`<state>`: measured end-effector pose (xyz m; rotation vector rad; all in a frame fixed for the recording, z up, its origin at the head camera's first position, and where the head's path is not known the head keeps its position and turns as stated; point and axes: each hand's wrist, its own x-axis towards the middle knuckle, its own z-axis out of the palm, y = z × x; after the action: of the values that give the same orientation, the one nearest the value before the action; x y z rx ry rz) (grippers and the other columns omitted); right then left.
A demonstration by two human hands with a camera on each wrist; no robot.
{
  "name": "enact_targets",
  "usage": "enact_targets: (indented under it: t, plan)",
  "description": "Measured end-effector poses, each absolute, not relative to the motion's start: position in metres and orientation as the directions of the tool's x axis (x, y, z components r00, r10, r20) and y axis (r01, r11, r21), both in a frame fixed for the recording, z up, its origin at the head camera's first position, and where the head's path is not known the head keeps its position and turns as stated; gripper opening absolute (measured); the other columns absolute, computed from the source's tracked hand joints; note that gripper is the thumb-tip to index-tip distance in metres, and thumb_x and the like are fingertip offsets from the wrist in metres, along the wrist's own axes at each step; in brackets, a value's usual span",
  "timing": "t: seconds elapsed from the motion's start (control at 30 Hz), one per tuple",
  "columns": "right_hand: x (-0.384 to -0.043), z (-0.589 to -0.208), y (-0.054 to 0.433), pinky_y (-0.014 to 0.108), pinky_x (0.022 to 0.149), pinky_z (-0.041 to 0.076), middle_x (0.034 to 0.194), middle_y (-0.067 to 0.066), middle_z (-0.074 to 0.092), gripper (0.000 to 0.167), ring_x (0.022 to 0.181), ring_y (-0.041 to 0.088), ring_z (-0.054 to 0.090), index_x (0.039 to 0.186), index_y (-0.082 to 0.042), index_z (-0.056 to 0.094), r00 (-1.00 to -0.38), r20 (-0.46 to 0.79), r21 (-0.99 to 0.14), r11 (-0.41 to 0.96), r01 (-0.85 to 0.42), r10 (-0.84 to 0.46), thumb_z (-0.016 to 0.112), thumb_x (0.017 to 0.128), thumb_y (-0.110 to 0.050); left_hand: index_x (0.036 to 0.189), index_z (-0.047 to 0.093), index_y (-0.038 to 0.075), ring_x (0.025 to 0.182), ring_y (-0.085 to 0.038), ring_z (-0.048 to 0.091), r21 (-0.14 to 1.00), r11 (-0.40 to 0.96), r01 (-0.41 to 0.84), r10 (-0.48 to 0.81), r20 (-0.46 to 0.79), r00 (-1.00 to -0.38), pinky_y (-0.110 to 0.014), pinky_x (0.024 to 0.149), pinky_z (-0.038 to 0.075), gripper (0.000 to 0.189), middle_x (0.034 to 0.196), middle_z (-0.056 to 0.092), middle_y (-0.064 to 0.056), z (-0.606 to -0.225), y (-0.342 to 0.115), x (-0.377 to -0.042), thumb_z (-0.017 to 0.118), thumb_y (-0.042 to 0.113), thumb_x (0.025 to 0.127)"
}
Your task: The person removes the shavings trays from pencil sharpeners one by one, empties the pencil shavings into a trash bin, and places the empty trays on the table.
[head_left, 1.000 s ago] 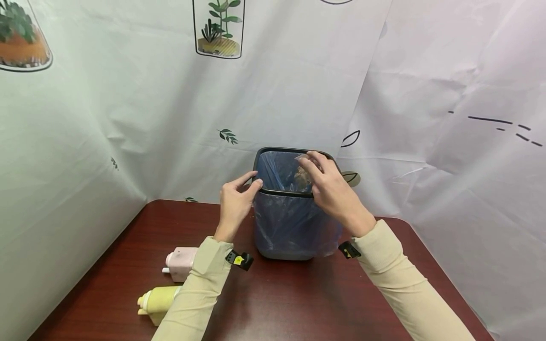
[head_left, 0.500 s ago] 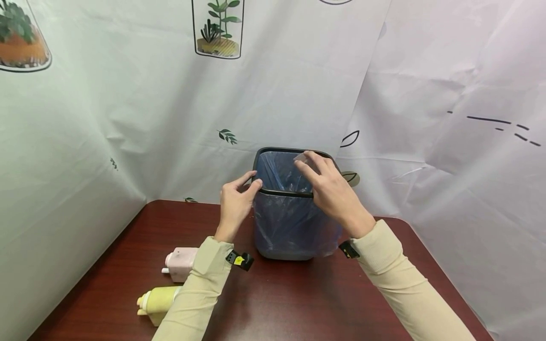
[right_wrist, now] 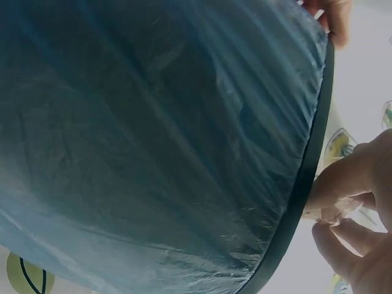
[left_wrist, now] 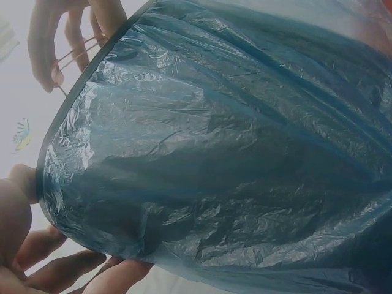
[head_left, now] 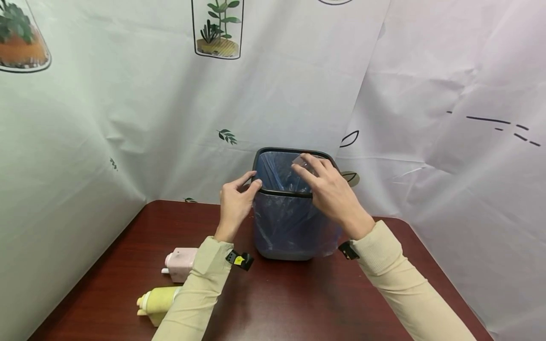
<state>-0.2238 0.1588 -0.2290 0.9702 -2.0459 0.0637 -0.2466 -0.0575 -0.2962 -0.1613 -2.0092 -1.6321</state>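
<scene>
A trash can point(head_left: 283, 257) with a blue plastic liner bag point(head_left: 294, 220) stands upright at the back of the table. The liner is folded over its black rim point(head_left: 286, 193). My left hand point(head_left: 235, 201) pinches the rim at the near left corner, thumb toward me, fingers outside. Above the opening, my right hand point(head_left: 334, 192) holds a small clear plastic piece point(head_left: 300, 161) between thumb and fingers. In the right wrist view this clear piece point(right_wrist: 334, 211) shows just beyond the rim; its full shape is hidden by the fingers.
On the left of the dark red table point(head_left: 273, 303) lie a pink bottle point(head_left: 182, 264) and a yellow bottle point(head_left: 158, 303), both partly covered by the left sleeve. White printed sheets point(head_left: 290, 94) hang behind the can and at both sides.
A brown crumpled thing seen by the right fingers a second ago is out of sight, down in the can. The right hand has dipped slightly with the clear piece; the left hand stays put.
</scene>
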Motion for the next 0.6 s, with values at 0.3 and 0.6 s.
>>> enact_targets:
  t: [0.3, 0.6]
  plan:
    - [-0.2201, -0.2276, 0.1586, 0.041, 0.077, 0.046, 0.126, 0.013, 0.049, 0.059, 0.101, 0.035, 0.049, 0.122, -0.011, 0.056, -0.376, 0.743, 0.202, 0.721, -0.662, -0.554, 0.043, 0.072, 0.017, 0.114, 0.067, 0.02, 0.094, -0.011, 0.065, 0.867, 0.274, 0.417, -0.24, 0.481, -0.843, -0.034, 0.073, 0.052, 0.036, 0.117, 0.062, 0.001, -0.2962, -0.0573, -0.2465, 0.065, 0.035, 0.081]
    - [-0.2204, -0.2285, 0.1637, 0.041, 0.088, 0.043, 0.129, 0.014, 0.045, 0.06, 0.116, 0.029, 0.044, 0.127, -0.014, 0.053, -0.453, 0.74, 0.052, 0.713, -0.699, -0.498, 0.042, 0.075, 0.012, 0.113, 0.067, 0.025, 0.092, -0.01, 0.065, 0.872, 0.271, 0.408, -0.246, 0.472, -0.846, -0.034, 0.072, 0.052, 0.033, 0.114, 0.064, 0.0, -0.2971, -0.0572, -0.2458, 0.065, 0.035, 0.081]
